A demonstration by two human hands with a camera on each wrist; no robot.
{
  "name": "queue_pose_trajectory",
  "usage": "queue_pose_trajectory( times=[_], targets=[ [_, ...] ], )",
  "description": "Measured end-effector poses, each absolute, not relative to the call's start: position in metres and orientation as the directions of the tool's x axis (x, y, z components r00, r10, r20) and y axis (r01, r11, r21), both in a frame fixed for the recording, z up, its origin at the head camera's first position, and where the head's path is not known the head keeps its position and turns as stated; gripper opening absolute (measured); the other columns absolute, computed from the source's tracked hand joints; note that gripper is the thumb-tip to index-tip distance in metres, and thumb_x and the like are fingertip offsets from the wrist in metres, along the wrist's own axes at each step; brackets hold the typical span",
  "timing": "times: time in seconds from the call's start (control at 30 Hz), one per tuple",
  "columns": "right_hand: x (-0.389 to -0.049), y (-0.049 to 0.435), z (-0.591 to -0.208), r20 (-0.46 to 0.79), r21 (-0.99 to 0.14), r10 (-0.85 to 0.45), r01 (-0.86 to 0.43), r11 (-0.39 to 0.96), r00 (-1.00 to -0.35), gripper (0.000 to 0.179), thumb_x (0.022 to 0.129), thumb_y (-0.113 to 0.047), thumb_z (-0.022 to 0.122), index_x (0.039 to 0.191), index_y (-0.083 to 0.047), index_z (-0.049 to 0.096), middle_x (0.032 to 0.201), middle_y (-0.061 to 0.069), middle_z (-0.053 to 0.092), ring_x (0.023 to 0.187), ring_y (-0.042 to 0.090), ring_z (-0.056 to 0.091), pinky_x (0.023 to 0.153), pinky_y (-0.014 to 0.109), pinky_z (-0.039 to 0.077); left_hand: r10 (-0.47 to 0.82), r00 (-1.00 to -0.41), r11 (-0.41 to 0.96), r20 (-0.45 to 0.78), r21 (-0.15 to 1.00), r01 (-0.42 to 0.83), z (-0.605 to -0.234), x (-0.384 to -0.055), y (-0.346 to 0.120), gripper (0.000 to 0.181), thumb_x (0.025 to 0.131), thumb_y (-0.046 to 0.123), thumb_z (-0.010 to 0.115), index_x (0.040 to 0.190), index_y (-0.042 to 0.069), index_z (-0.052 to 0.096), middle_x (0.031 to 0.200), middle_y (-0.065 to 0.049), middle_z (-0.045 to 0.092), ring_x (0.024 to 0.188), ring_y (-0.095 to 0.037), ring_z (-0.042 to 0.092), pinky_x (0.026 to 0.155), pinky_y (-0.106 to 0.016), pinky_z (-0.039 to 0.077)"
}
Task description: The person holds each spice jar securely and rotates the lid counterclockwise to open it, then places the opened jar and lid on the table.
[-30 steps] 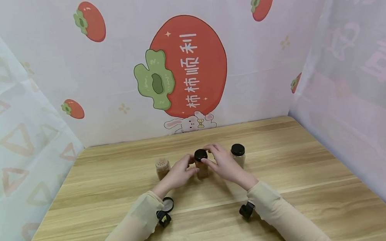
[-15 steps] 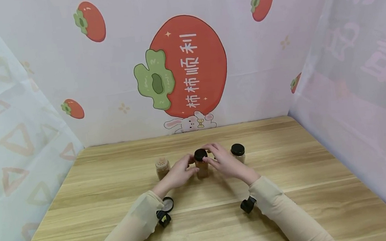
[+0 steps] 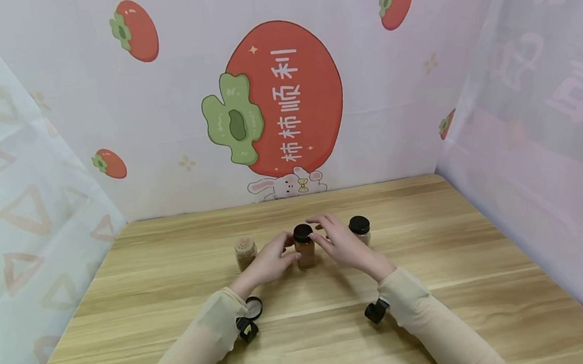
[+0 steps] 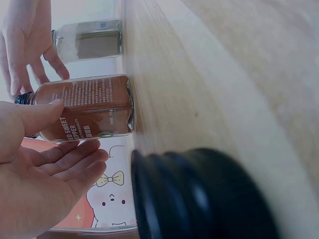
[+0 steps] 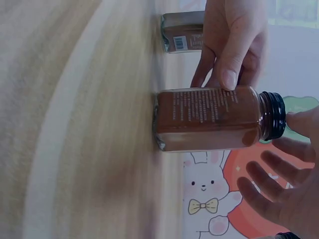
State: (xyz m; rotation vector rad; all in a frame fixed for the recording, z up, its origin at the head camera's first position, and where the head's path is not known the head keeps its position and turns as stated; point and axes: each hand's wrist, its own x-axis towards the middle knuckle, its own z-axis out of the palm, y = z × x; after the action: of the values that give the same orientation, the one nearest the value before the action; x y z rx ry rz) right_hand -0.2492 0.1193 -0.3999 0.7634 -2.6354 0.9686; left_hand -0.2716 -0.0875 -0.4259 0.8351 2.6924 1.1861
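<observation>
A square glass spice jar (image 3: 306,254) of reddish-brown powder stands upright mid-table under a black screw lid (image 3: 303,232). Its label partly reads "sweet pepper" in the left wrist view. My left hand (image 3: 269,261) holds the jar's body, thumb (image 4: 42,115) on the near face and fingers behind. At the lid's right side is my right hand (image 3: 344,246), fingers spread; its thumb tip is at the lid's edge in the right wrist view, and whether it touches cannot be told. Left of them stands an uncapped jar (image 3: 246,259) with a perforated shaker top.
Right of my right hand is a black-lidded jar (image 3: 360,231) of paler powder, partly hidden by that hand. A loose black lid (image 3: 253,308) lies upturned by my left wrist. Wrist cameras hang below both sleeves. A printed cloth (image 3: 167,100) stands behind the wooden table (image 3: 307,344).
My right hand has shifted slightly right, and its thumb has slid from over the lid to its right edge. The left hand and the jar stay in place.
</observation>
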Motion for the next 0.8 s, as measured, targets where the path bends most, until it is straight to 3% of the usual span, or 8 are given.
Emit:
queue_pose_trajectory(
  times=[0.2,0.53,0.8],
  targets=[
    [-0.248,0.117,-0.404,0.369,-0.571,-0.311,-0.478,0.668,-0.876,0.035,0.097,-0.027,0.054,0.126,-0.007,0.053,0.124,0.011,0.054,0.112,0.030,0.057,0.087,0.040,0.053,0.502,-0.851,0.537,0.150,0.717,0.444,-0.425,-0.271,-0.087,0.039,0.092,0.016,0.061,0.127,0.001,0.050,0.125,-0.015,0.059,0.121,-0.028,0.053,0.103,-0.043,0.045],
    [-0.240,0.103,-0.410,0.465,-0.560,-0.199,-0.461,0.689,-0.863,0.042,0.090,-0.031,0.065,0.120,-0.003,0.056,0.117,0.013,0.056,0.105,0.030,0.059,0.085,0.041,0.052,0.501,-0.854,0.547,0.143,0.712,0.440,-0.425,-0.273,-0.088,0.039,0.092,0.016,0.061,0.127,0.002,0.050,0.126,-0.015,0.058,0.121,-0.027,0.053,0.102,-0.043,0.045],
    [-0.241,0.097,-0.411,0.463,-0.562,-0.158,-0.426,0.708,-0.872,0.045,0.085,-0.036,0.070,0.115,-0.005,0.058,0.114,0.012,0.057,0.104,0.028,0.059,0.084,0.038,0.053,0.501,-0.853,0.539,0.146,0.718,0.440,-0.426,-0.271,-0.088,0.037,0.092,0.015,0.062,0.125,0.002,0.051,0.126,-0.016,0.059,0.120,-0.029,0.054,0.102,-0.044,0.045]
  ],
)
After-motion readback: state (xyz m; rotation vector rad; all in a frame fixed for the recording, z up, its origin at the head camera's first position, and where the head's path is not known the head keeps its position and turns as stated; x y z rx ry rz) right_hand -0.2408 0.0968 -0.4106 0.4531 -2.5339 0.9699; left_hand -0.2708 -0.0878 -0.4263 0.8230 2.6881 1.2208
